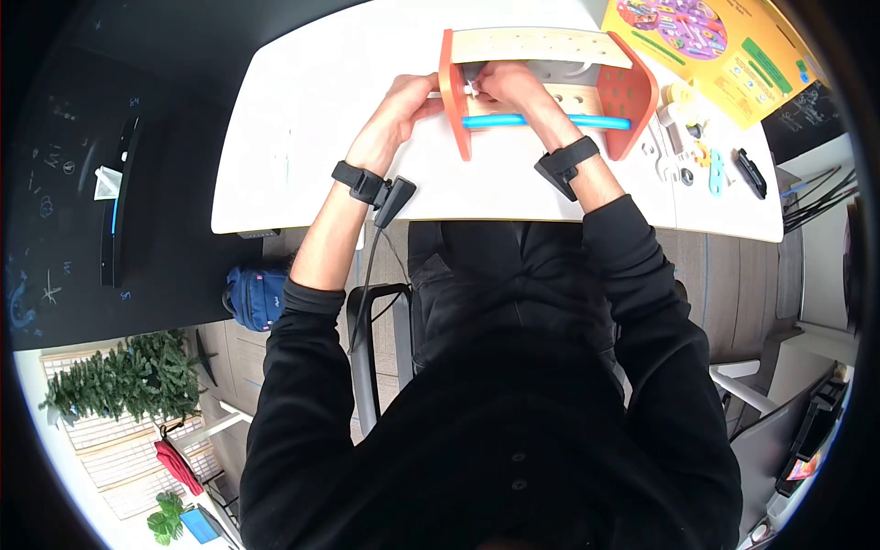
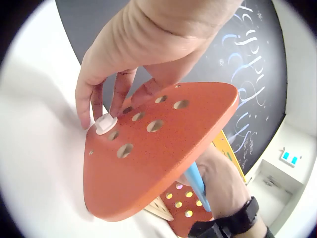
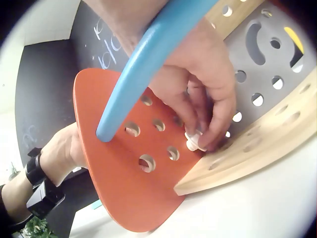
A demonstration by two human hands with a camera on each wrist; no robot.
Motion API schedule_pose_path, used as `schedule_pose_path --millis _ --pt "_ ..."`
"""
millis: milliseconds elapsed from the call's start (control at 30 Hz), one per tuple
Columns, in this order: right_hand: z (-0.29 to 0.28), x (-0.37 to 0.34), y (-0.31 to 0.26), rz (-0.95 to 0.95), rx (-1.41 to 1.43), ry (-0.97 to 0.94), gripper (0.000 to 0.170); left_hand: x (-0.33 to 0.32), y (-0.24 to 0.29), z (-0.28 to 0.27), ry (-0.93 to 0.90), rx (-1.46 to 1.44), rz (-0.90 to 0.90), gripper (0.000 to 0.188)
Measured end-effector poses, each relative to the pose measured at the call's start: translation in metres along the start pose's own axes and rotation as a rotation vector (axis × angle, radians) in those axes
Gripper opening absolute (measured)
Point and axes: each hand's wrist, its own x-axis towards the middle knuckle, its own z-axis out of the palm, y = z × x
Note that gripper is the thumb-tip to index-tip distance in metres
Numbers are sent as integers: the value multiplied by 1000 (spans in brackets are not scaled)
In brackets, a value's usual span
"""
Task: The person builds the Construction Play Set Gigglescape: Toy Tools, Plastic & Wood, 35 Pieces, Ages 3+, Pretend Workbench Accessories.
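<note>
A toy tool box [image 1: 612, 92] has orange side panels, wooden slats and a blue bar [image 1: 495, 121] for a handle. My left hand [image 1: 403, 105] is at the outside of its left orange panel [image 2: 163, 144], fingertips around a white plastic bolt head [image 2: 105, 124] near the panel's edge. Inside the box, under the blue bar, my right hand [image 3: 198, 84] pinches a white plastic nut [image 3: 194, 142] against the same panel. The wooden slat [image 3: 247, 144] and a grey perforated plate [image 3: 267, 64] lie right beside those fingers.
On the white table [image 1: 321, 110], right of the box, lie a grey wrench [image 1: 667, 167], a light-blue perforated strip [image 1: 716, 172], a black marker-like object [image 1: 751, 173] and several small toy parts. A yellow printed box [image 1: 733, 55] stands at the back right.
</note>
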Motion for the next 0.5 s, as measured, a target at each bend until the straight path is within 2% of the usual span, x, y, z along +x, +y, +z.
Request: schedule_pose_path --millis 67,133,233,367,433,500 --pt "0 -1 -1 42 84 -28 21 2 0 -2 -3 78 -7 42" --pt "0 -6 -3 122 333 49 15 2 -1 -2 -28 53 9 42" --pt "-5 -8 -9 110 281 -35 8 1 0 -1 -2 38 -4 41" --pt "-4 -8 -10 144 344 -53 7 -1 0 1 13 51 2 39" --pt "-6 -7 -15 165 157 -185 23 1 -1 0 40 16 -5 37" --pt "-12 -11 -18 118 64 -184 24 1 -3 -1 34 0 -2 37"
